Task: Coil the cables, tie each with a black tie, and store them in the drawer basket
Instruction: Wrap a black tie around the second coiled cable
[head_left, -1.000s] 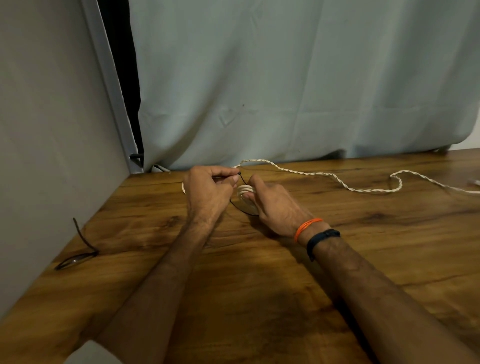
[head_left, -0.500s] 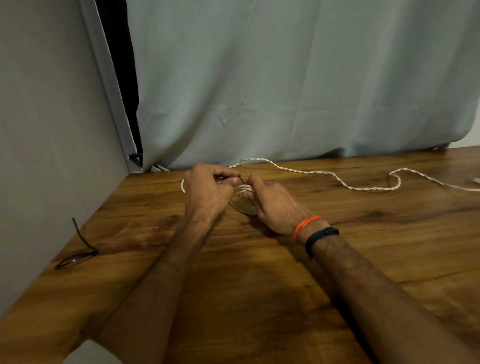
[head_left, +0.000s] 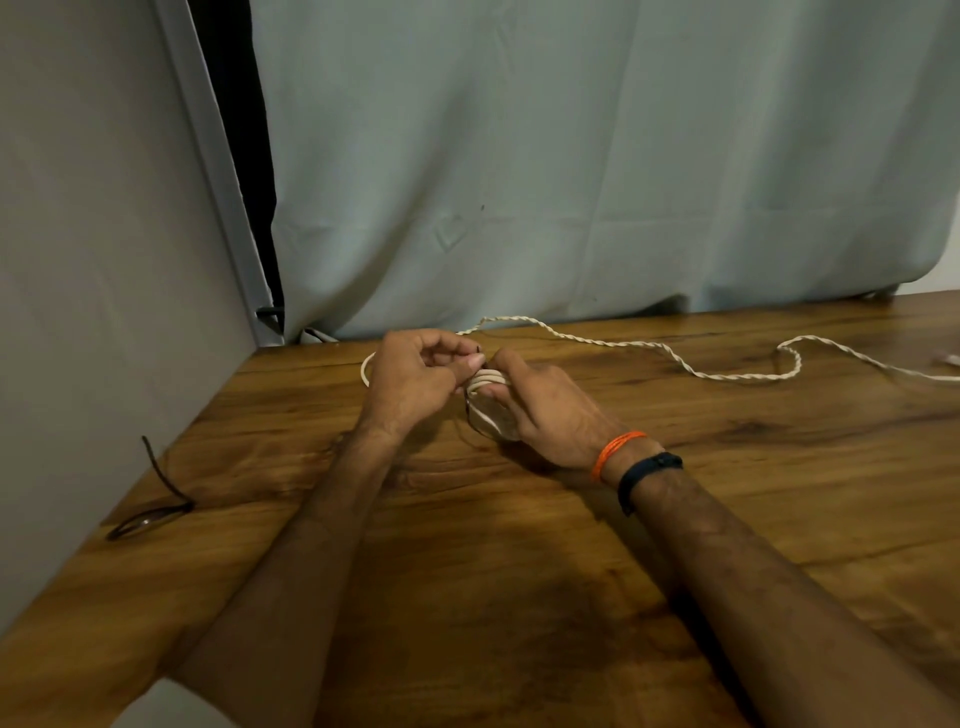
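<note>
Near the far left corner of the wooden tabletop (head_left: 519, 545), both of the person's hands meet over a coiled white cable (head_left: 485, 382). The left hand (head_left: 415, 379) has its fingers curled, with thumb and forefinger pinching the end of a thin black tie (head_left: 477, 349) just above the coil; a little of the coil's loop shows past the left hand's far side. The right hand (head_left: 540, 402) grips the coil itself, its fingers wrapped round the bundled turns and holding them together against the tabletop. More of the dark tie shows as a thin line curving under the coil, between the two hands. How far the tie goes round the bundle is hidden by the fingers. The right wrist wears an orange thread band (head_left: 615, 451) and, just behind it, a black wristband (head_left: 647, 475). A second, twisted white cable (head_left: 675, 356) lies loose along the far edge of the tabletop, snaking from behind the hands toward the right edge, with a small loop partway. Near the left edge, well apart from the hands, a spare black tie (head_left: 156, 499) lies with one end sticking up beside the grey wall panel (head_left: 104, 260). A pale curtain (head_left: 597, 156) hangs behind the far edge.
</note>
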